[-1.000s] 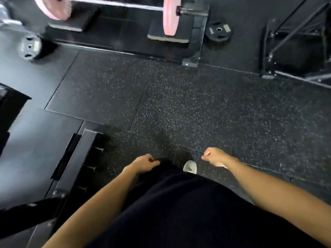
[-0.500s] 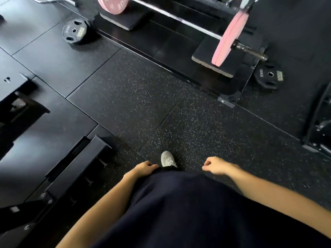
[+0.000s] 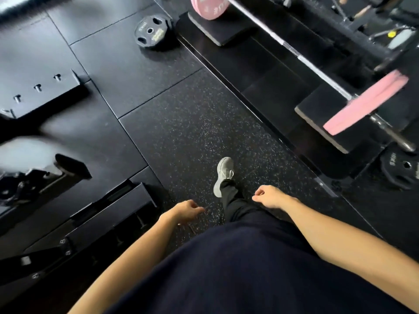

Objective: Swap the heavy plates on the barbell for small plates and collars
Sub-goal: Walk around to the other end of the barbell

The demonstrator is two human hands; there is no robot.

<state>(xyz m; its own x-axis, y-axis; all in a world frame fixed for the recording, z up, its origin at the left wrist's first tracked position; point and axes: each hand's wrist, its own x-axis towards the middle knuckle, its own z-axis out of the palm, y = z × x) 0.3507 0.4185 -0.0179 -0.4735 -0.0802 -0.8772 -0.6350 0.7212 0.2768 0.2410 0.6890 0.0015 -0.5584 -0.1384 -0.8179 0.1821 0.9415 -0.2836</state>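
A steel barbell (image 3: 288, 45) runs diagonally across the upper right, each end resting on a black pad. One pink plate (image 3: 208, 6) sits on its far end at the top, another pink plate (image 3: 365, 103) on its near end at the right. A small black plate (image 3: 152, 31) lies flat on the floor at the upper left of the bar. A second black plate (image 3: 401, 172) lies at the right edge. My left hand (image 3: 184, 211) and my right hand (image 3: 269, 197) hang low in front of me, fingers loosely curled, holding nothing, well short of the bar.
Black rubber floor tiles (image 3: 192, 123) stretch between me and the platform edge (image 3: 249, 105). A black bench base with pegs (image 3: 43, 91) and a long black frame (image 3: 106, 214) stand at my left. My grey shoe (image 3: 223, 175) is stepped forward.
The view has swung left and closer to the barbell; the pink plates now sit at the top and right. My grey shoe has stepped forward. Both hands stay low and empty.
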